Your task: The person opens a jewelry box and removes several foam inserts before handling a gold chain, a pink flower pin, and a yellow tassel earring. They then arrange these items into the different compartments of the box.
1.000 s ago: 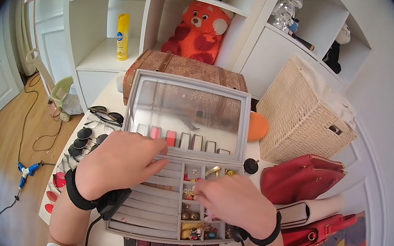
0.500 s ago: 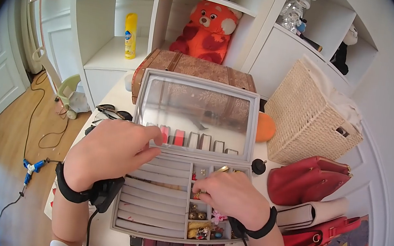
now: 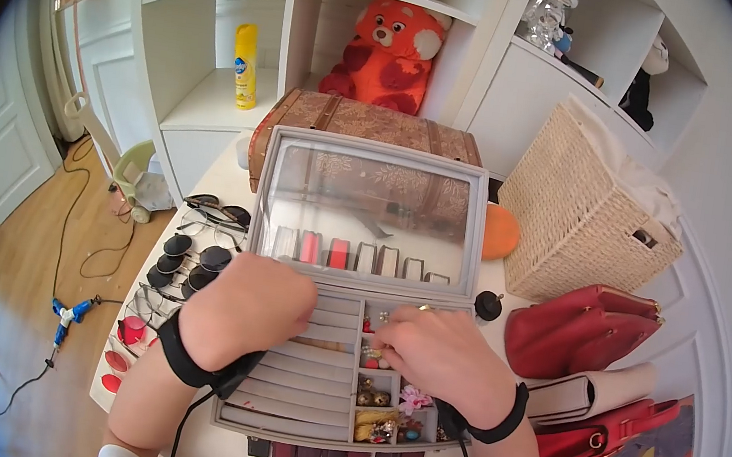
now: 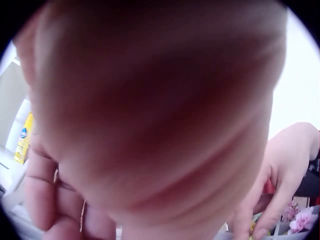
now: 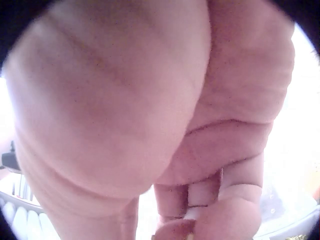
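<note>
Jewelry box [image 3: 297,397] beneath fingers [image 3: 391,335] of the right hand [image 3: 450,362]

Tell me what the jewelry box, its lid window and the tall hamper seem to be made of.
Jewelry box: grey, matte fabric, perhaps velvet or suede-like; its padded rolls look soft and shineless.
Lid window: glossy clear glass or plastic; the patterned trunk shows through it.
Hamper: straw-coloured, matte, probably natural fibre, though imitation is possible; its coarse weave is visible.
</note>
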Tool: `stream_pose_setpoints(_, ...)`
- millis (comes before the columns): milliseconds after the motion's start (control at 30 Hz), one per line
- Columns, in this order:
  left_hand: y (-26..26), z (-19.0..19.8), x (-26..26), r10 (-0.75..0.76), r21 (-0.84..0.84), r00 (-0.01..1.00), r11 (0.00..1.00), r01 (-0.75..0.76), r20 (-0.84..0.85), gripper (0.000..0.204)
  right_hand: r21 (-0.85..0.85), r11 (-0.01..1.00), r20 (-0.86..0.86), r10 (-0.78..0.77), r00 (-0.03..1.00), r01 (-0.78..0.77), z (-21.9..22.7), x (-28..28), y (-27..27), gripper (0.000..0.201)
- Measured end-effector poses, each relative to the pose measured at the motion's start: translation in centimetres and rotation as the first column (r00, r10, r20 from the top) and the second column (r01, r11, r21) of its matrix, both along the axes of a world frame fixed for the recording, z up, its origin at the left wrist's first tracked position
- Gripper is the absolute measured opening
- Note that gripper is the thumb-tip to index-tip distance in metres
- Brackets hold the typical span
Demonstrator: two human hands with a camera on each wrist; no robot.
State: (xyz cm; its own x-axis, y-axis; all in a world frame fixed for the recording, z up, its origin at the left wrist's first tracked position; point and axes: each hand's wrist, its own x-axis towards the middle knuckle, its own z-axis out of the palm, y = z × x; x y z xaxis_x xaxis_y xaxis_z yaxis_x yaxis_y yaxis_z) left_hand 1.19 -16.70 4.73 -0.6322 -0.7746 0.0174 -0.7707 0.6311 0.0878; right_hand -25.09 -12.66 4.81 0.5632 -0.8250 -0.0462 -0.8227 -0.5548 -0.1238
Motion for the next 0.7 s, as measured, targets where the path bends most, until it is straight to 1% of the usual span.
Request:
stream_pose_setpoints(67,0.6,-0.6,-0.7,0.017,-0.024,1.0,1.0,-0.016,0.022,0.011,-0.009,1.0,0.02,0.011,1.0,-0.011,0.1,-0.1,0.1,0.014)
stream_pose_setpoints(133,0.8,-0.4,-1.3,0.061,-0.097,0.995,0.994,-0.052,0.085,0.014,-0.001,1.0,0.027,-0.003,1.0,0.003,0.6,0.1,0.0,0.014)
stream_pose_setpoints(200,1.1,-0.1,-1.6,0.073,-0.098,0.99,0.993,-0.061,0.124,0.015,0.009,1.0,0.035,-0.025,0.999,0.025,0.6,0.4,0.1,0.014)
stream_pose_setpoints(267,1.4,0.0,-1.8,0.113,-0.084,0.977,0.992,-0.099,0.181,0.017,-0.083,0.996,0.109,0.024,0.994,-0.015,0.2,0.6,0.1,0.013)
stream_pose_setpoints(400,1.7,-0.8,-2.4,0.093,-0.126,0.971,0.99,-0.066,0.221,0.018,-0.133,0.991,0.147,0.044,0.988,-0.024,-0.7,0.8,-0.1,0.014)
stream_pose_setpoints(467,2.0,-0.6,-2.8,0.1,-0.121,0.955,0.99,-0.068,0.279,0.02,-0.14,0.989,0.139,0.057,0.989,-0.038,-0.8,0.9,-0.2,0.013)
stream_pose_setpoints(500,1.8,-0.6,-2.6,0.099,-0.118,0.955,0.991,-0.068,0.278,0.02,-0.137,0.99,0.138,0.057,0.989,-0.038,-0.9,1.0,-0.2,0.013)
stream_pose_setpoints(567,1.0,-0.7,-1.8,0.009,-0.1,0.966,0.995,0.017,0.258,0.021,-0.172,0.984,0.148,0.073,0.986,-0.047,-0.8,1.1,-0.1,0.013)
stream_pose_setpoints(600,0.7,-0.4,-1.4,0.01,-0.098,0.967,0.995,0.015,0.255,0.021,-0.17,0.984,0.145,0.074,0.987,-0.049,-0.8,1.1,-0.1,0.013)
stream_pose_setpoints(667,0.3,0.6,-0.6,-0.003,-0.021,0.99,1.0,0.006,0.14,0.02,-0.148,0.988,0.186,0.062,0.981,-0.034,-0.4,1.2,-0.1,0.013)
stream_pose_setpoints(700,-0.1,1.4,0.1,-0.005,0.025,0.999,1.0,0.004,0.05,0.021,-0.147,0.988,0.181,0.065,0.981,-0.039,0.0,1.2,0.0,0.013)
